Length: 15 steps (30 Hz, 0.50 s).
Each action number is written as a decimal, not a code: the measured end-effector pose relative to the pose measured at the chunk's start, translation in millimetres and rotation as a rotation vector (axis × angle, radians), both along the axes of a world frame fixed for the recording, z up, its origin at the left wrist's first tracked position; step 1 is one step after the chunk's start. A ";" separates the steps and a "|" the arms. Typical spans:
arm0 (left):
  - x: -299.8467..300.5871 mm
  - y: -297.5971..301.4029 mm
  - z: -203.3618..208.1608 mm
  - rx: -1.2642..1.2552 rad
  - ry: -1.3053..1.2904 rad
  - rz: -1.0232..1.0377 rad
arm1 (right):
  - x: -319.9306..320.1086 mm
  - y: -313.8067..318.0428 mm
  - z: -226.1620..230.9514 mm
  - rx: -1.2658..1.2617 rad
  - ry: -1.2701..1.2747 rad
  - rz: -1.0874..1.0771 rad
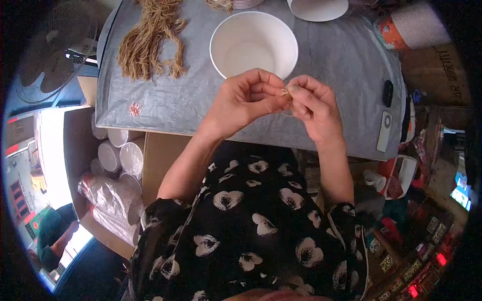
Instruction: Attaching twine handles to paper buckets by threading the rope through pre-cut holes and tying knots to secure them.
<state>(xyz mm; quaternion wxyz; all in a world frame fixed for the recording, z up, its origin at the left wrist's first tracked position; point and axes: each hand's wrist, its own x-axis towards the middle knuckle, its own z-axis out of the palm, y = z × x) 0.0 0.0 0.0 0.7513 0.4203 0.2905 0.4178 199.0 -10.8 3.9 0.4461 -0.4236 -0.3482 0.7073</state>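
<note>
My left hand and my right hand meet over the table's near part, both with thumb and fingers closed in a pinch. Between their fingertips shows a small piece of tan cord; most of it is hidden by the fingers. Just beyond the hands stands a white paper bucket, its wide mouth facing up and nothing seen inside. A bundle of tan twisted cords lies on the table to the left of the bucket, with loose ends fanned toward me.
A grey cloth covers the table. Small red-and-white bits lie at left. Another white bucket is at the back. A black object and a white remote-like device lie at right. A cardboard box of stacked buckets stands lower left.
</note>
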 end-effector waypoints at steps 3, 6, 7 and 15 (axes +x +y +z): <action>2.8 -0.4 -4.9 0.044 0.062 0.035 | -1.2 -0.9 -0.8 0.038 -0.010 0.006; 3.3 -2.6 -7.0 0.062 0.064 0.046 | -3.6 -4.1 2.1 0.061 -0.053 -0.018; 2.1 -2.5 -6.9 0.036 0.060 0.042 | -4.9 -3.9 4.5 0.056 -0.056 -0.023; 0.5 -2.2 -2.5 -0.016 0.042 0.030 | -7.1 -3.4 6.6 0.076 -0.057 -0.029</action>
